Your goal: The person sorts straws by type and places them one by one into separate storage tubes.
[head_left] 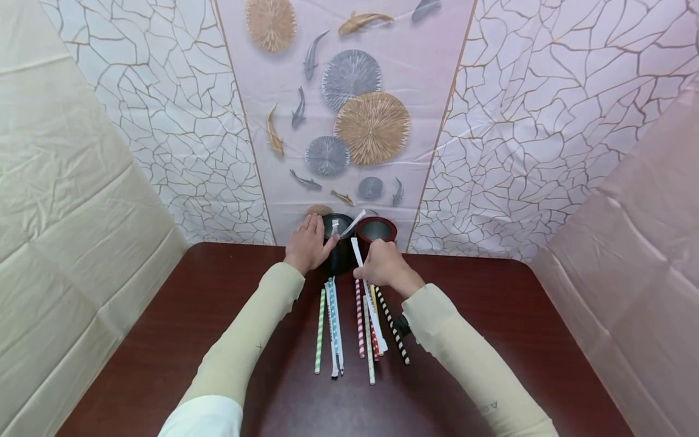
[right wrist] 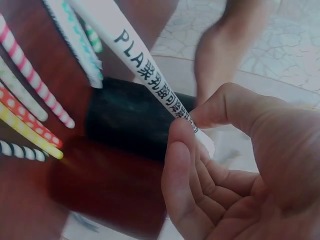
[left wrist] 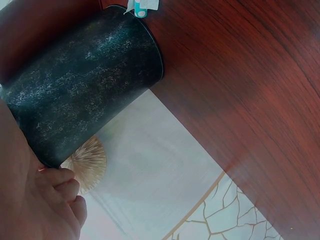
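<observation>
Fingers and thumb of my left hand [head_left: 308, 244] grip the black cup [head_left: 340, 260] near its rim, from its left and near sides. Two white-wrapped straws [head_left: 352, 223] stick up from this cup. My right hand [head_left: 384, 265] pinches a long white paper-wrapped straw [right wrist: 142, 62] near one end, between thumb and index finger. Dark printing runs along that wrapper, and the straw slants down toward the near side of the table. The dark red cup [head_left: 377, 229] stands directly right of the black one, just beyond my right hand, and looks empty inside.
On the dark red-brown table [head_left: 218, 315] lies a green-striped straw [head_left: 320, 331] beside wrapped blue-patterned straws [head_left: 333, 321]. Right of them are a pink-striped straw [head_left: 359, 321], several dotted ones and a black-and-white straw [head_left: 393, 328]. A patterned cloth backdrop [head_left: 349, 121] rises behind the cups.
</observation>
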The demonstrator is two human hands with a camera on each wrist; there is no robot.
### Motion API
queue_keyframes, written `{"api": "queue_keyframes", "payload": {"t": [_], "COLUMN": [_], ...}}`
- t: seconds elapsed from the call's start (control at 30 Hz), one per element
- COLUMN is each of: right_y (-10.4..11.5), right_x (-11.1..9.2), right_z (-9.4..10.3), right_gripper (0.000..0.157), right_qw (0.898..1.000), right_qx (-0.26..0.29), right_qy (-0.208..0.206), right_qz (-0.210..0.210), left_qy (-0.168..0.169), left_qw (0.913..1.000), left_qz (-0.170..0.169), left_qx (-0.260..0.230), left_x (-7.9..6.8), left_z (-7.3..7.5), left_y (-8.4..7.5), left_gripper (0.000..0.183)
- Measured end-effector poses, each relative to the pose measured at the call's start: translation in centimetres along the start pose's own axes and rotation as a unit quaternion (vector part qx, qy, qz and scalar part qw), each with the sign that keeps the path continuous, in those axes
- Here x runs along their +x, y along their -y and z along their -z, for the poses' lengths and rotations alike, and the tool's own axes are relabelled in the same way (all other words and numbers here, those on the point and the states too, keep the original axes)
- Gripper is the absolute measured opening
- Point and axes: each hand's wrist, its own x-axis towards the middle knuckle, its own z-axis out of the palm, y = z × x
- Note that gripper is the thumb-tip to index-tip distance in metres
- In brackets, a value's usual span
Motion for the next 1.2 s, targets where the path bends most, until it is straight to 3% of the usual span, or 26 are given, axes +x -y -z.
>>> {"api": "queue_keyframes", "payload": {"t": [0.43,0.7,0.87,1.0,1.2], "right_y": [3.2,5.5,6.8,7.6,8.1], "right_x": [-0.1,-0.1,-0.1,0.0,0.3], "right_z": [5.6,8.9,10.7,11.7,12.4], "right_gripper": [0.055,0.042,0.033,0.017,0.015], "right_qw": [0.997,0.986,0.978,0.970,0.948], "right_qx": [-0.030,-0.032,-0.004,0.036,0.078], "right_qy": [-0.048,-0.126,-0.173,-0.213,-0.283], "right_qz": [0.061,0.103,0.120,0.112,0.125], "left_qy": [-0.002,-0.006,-0.013,-0.012,-0.001], "left_qw": [1.0000,0.9999,0.9999,0.9999,1.0000], "left_qz": [-0.001,-0.005,-0.006,-0.006,-0.001], "left_qx": [0.009,0.007,0.000,0.001,0.004], "left_x": [0.3,0.4,0.3,0.4,0.4], "left_z": [-0.1,-0.4,-0.4,-0.3,-0.2], "left_y": [0.2,0.3,0.2,0.2,0.2], "left_gripper": [0.086,0.085,0.085,0.085,0.086]}}
